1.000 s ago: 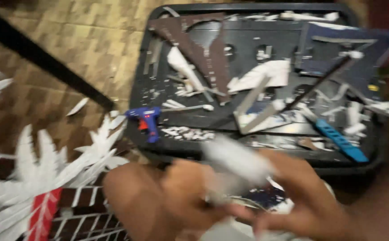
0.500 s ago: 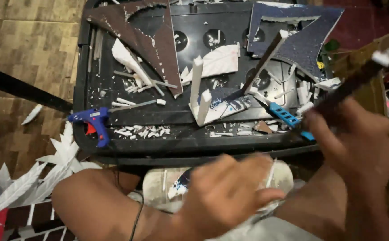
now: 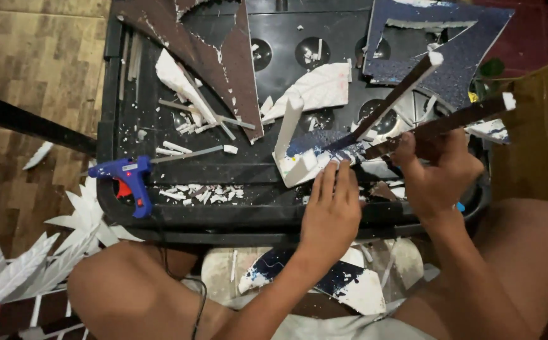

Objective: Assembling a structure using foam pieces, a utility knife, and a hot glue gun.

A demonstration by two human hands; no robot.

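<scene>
Clearly a gluing or fitting step is in hand on the black tray (image 3: 113,208), littered with foam scraps. The right hand (image 3: 441,173) grips a long dark strip (image 3: 450,121), fingers wrapped tight, its low end meeting the white foam piece (image 3: 299,160) mid-tray. The left hand (image 3: 330,211) lies flat beside that piece, fingers straight and together, holding nothing. Next, I judge, the strip's end needs steadying against the foam while the left presses. A blue glue gun (image 3: 129,179) rests at the tray's left edge.
</scene>
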